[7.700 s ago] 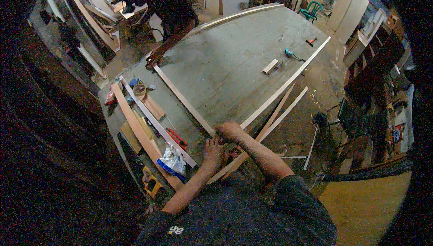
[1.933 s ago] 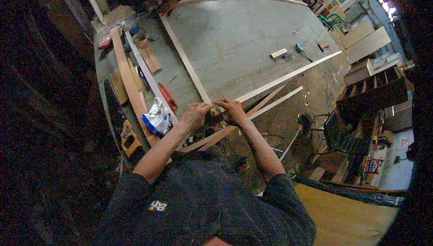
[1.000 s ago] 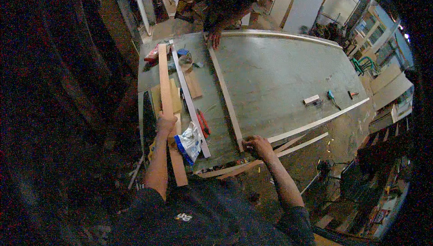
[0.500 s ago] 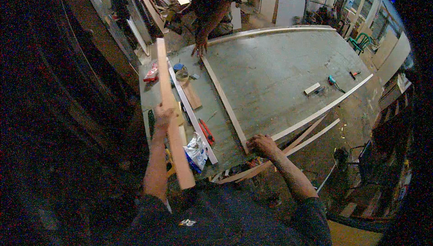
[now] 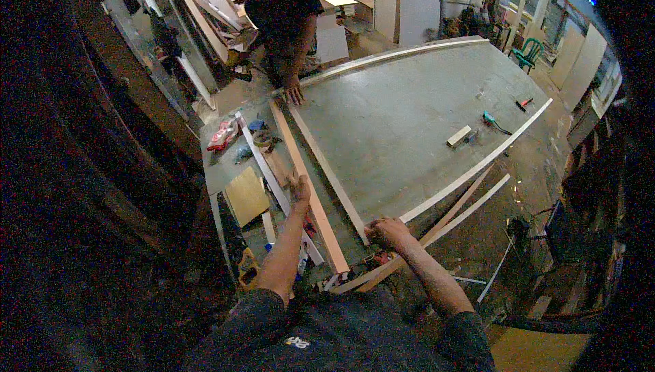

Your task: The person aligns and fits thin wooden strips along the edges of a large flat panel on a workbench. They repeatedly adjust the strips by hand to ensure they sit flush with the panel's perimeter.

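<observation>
A person's two bare hands work well apart over a large grey table (image 5: 409, 113) with a long pale strip (image 5: 327, 171) across it. Just left of the strip and nearly alongside it runs a reddish-brown board (image 5: 321, 218). The left hand (image 5: 298, 188) is clamped around this board; its forearm covers most of a bag (image 5: 301, 261) left of the strip, leaving only scraps visible. Whether the board lies flat or is slightly raised is unclear. The right hand (image 5: 390, 233) is at the strip's near end, fingers curled; whether they grip it or only touch it cannot be told. At the strip's far end rests a co-worker's hand (image 5: 293, 92); the co-worker's head is cut off by the upper edge. Left of the strip, beyond the table, deep shadow hides most detail.
</observation>
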Tool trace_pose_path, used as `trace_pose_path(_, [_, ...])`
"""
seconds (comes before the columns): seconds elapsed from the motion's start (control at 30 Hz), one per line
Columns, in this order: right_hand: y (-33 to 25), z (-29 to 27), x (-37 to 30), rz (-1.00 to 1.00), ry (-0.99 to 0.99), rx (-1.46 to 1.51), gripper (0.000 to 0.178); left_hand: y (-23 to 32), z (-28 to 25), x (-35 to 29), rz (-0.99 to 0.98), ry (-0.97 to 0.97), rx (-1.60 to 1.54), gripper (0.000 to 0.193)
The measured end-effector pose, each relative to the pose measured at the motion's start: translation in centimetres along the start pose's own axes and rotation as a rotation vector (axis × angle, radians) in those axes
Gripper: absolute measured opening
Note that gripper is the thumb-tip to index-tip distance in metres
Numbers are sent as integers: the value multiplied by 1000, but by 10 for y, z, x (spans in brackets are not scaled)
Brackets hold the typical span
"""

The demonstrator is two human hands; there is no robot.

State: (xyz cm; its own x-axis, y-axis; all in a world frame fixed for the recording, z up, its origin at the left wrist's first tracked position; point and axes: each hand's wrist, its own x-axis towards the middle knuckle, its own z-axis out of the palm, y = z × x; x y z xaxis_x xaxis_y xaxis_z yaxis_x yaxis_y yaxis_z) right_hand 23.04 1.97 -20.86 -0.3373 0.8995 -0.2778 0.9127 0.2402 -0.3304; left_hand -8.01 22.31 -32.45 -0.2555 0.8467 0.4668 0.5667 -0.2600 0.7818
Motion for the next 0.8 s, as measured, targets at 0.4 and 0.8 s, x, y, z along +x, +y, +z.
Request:
trace_pose_path(0.4, [-17, -25, -11, -25, 90, -20, 27, -21, 43, 45, -29, -14, -304, 61])
trace_pose_path(0.8, [11, 0, 19, -112, 83, -95, 26, 29, 44, 49, -400, -221, 11, 72])
